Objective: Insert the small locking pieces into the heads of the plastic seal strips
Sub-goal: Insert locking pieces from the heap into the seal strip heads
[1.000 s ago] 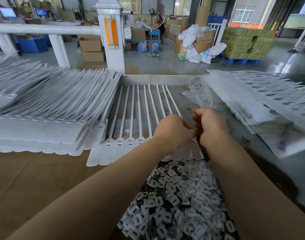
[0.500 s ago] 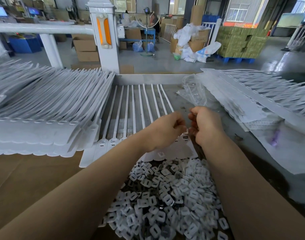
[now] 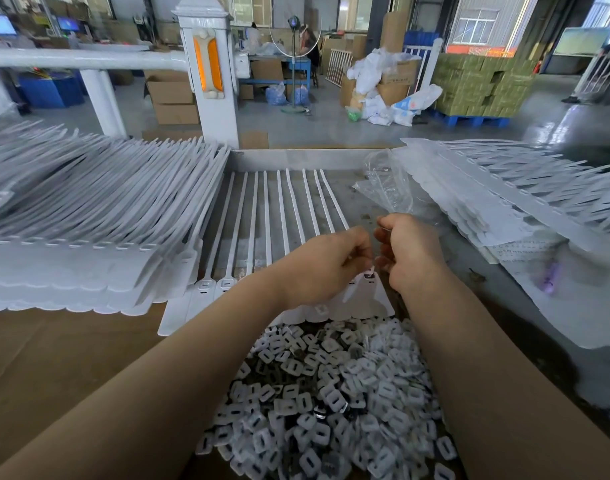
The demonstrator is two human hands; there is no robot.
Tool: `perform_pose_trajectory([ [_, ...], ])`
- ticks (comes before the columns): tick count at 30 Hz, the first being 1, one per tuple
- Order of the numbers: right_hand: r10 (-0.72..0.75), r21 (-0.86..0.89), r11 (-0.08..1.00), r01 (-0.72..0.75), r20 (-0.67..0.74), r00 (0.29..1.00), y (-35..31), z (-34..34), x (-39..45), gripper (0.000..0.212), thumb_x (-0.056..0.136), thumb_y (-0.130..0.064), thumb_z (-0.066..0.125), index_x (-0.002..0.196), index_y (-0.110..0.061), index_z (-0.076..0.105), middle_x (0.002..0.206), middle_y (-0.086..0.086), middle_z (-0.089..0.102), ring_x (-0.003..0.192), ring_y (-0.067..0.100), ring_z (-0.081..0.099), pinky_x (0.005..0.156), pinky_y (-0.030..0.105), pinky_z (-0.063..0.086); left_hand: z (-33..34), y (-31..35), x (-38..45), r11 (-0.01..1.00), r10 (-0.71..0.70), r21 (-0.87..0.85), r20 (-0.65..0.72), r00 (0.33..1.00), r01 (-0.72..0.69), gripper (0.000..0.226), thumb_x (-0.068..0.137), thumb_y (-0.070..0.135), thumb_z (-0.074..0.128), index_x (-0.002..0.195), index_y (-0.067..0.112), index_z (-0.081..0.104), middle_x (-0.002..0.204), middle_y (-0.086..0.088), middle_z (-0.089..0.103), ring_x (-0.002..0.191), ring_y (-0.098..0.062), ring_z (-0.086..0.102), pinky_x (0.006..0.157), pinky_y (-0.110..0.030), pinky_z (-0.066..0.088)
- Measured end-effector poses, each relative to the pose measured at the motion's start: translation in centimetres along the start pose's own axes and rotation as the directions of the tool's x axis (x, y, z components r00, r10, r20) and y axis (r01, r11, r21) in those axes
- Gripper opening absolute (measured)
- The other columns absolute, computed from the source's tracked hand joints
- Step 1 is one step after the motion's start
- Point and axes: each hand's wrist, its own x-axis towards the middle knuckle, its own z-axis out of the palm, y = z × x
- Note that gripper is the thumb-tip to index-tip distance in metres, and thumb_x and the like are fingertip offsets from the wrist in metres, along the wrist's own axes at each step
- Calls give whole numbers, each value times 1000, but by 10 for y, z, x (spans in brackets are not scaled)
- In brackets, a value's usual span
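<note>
A joined row of white plastic seal strips (image 3: 262, 216) lies flat on the table in front of me, tails pointing away. Two heads at its left end (image 3: 215, 285) show filled slots. My left hand (image 3: 322, 266) and my right hand (image 3: 409, 252) hover close together over the heads at the row's right end, both with fingers curled. A small locking piece (image 3: 369, 273) shows between their fingertips over a strip head; which hand pinches it is hidden. A heap of small white locking pieces (image 3: 331, 393) fills the near table below my forearms.
A large stack of seal strips (image 3: 89, 216) lies at the left. Another stack (image 3: 511, 195) lies at the right on a printed sheet (image 3: 573, 299), with a crumpled clear plastic bag (image 3: 386, 188) beside it. Brown cardboard (image 3: 54, 358) covers the near left.
Both hands stay together over the right end of the strip row, shifting slightly. The camera has tilted a little, so the scene sits a bit differently in view.
</note>
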Motion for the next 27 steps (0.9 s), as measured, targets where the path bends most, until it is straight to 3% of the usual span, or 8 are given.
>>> perform_pose_trajectory([
  [4,2,0,1000,-2,0,1000,0,0,0,13,92,-16,61,79,-17,62,73,-2,62,70,13,51,58,30,44,1,1,1,1000,-14,-10,-32,999,13,5,100,21,51,96,19,53,82,7,60,73,-7,54,62,-15,42],
  [6,5,7,1000,-5,-1,1000,-1,0,0,13,92,-16,60,79,-18,61,72,-3,62,69,13,50,58,30,42,1,2,2,997,-55,-51,-61,997,52,6,100,21,52,97,16,54,86,3,63,76,-11,57,66,-19,45],
  [8,4,0,1000,-4,10,1000,1,0,1,11,91,-17,60,81,-18,62,72,-4,62,68,12,50,57,30,41,0,2,4,984,-137,-126,-87,987,125,10,98,20,55,97,11,59,90,-3,67,76,-16,59,68,-27,47],
  [11,10,-13,1000,-10,9,1000,1,0,1,10,91,-17,60,82,-17,62,73,-4,63,67,12,48,57,29,41,-1,3,7,937,-293,-229,-111,950,263,16,93,23,63,94,9,68,88,-12,68,68,-16,54,60,-26,45],
  [15,52,-26,998,-53,-13,999,-4,2,0,18,92,-17,61,75,-15,59,75,-1,61,66,14,48,53,29,40,7,9,14,867,-452,-291,-114,885,405,16,87,27,70,85,12,72,76,-3,65,67,-16,56,62,-26,47],
  [20,65,-3,998,-65,-2,998,-2,1,-1,17,91,-17,62,74,-16,60,77,-2,61,66,14,46,52,26,39,23,18,21,861,-508,-84,-155,847,501,19,86,28,63,94,14,74,85,-4,72,85,-24,67,90,-43,52],
  [23,66,-5,998,-67,-6,998,-2,1,-1,17,92,-17,62,74,-16,60,75,-3,60,66,14,46,51,26,39,24,19,21,858,-506,-4,-171,845,513,19,86,29,62,94,15,73,83,-2,71,84,-24,66,90,-45,52],
  [27,75,-4,997,-75,-9,997,-4,1,-1,20,92,-17,63,72,-16,59,73,-2,60,65,15,45,52,27,39,21,16,24,858,-510,-17,-140,849,513,17,86,26,62,92,13,71,86,-4,70,87,-25,65,89,-44,53],
])
